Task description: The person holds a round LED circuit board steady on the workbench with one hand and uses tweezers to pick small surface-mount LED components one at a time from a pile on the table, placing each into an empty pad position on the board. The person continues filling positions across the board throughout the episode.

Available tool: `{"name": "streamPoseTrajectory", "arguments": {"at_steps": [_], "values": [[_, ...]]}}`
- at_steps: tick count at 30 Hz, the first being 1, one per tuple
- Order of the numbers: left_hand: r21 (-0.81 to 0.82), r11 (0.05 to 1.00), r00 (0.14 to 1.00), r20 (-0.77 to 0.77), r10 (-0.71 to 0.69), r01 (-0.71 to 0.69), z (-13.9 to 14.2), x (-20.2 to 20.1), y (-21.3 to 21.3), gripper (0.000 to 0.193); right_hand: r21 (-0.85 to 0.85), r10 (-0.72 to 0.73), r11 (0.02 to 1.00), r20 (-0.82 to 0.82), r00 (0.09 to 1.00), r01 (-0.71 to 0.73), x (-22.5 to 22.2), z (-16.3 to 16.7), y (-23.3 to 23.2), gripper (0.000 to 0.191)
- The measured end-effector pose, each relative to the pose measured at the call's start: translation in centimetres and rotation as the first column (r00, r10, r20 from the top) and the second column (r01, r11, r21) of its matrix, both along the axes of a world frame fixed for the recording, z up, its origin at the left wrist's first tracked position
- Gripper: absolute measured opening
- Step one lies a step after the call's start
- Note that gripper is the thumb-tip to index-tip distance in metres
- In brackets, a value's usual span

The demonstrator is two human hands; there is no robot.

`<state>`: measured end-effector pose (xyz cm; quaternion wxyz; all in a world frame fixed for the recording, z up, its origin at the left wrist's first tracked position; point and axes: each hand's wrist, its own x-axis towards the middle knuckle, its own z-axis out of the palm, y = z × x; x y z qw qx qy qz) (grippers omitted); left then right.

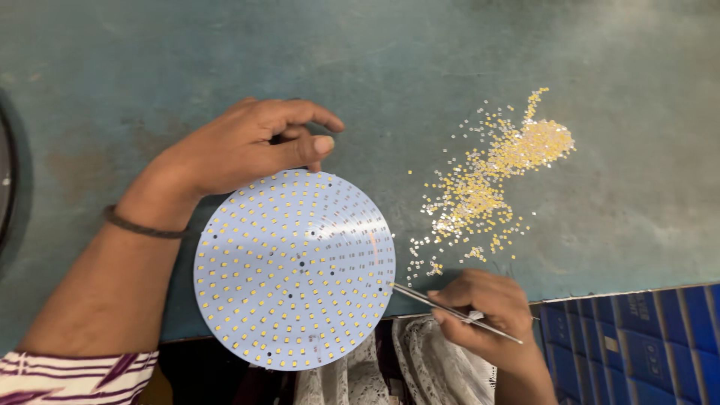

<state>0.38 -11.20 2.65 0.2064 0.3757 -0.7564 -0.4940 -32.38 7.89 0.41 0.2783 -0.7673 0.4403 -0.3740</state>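
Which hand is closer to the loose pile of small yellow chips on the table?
The right hand. It holds tweezers just below the pile of chips. The left hand rests at the top edge of the round board, far left of the pile.

Worn teal desk (187,52): round white LED board (294,270) overhanging near edge, loose heap of tiny yellow chips (487,184) to its right.

This looks like a small electronics assembly workshop. A worn, stained teal worktop (450,45) carries a round white circuit board (294,270) studded with small yellow chips, a loose heap of such chips (487,187), and fine metal tweezers (450,309).
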Motion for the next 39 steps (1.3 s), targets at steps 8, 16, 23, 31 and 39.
{"name": "streamPoseTrajectory", "arguments": {"at_steps": [8, 16, 23, 31, 39], "values": [[-0.007, 1.000, 1.000, 0.000, 0.005, -0.005, 0.2, -0.1, 0.2, 0.056, 0.062, 0.143, 0.988, -0.005, 0.990, -0.142, 1.5, 0.6, -1.6, 0.017], [-0.013, 1.000, 1.000, -0.006, 0.008, -0.008, 0.0, -0.3, 0.1, 0.053, 0.060, 0.146, 0.988, -0.004, 0.989, -0.146, 1.0, 0.3, -1.4, 0.018], [0.002, 1.000, 0.997, 0.078, 0.015, -0.016, -0.2, 0.0, -0.1, 0.054, 0.105, -0.183, 0.978, 0.026, 0.983, 0.180, -3.6, 0.2, 0.3, 0.014], [-0.108, 0.985, 0.987, -0.080, -0.140, 0.131, -0.7, 0.1, -0.1, 0.058, 0.092, -0.181, 0.980, 0.049, 0.982, 0.176, -5.3, -0.8, 0.9, 0.014], [-0.134, 0.978, 0.985, -0.052, -0.167, 0.159, -0.9, -0.1, 0.1, 0.062, 0.103, -0.211, 0.972, -0.009, 0.977, 0.211, -5.2, -0.9, 0.8, 0.015]]}}
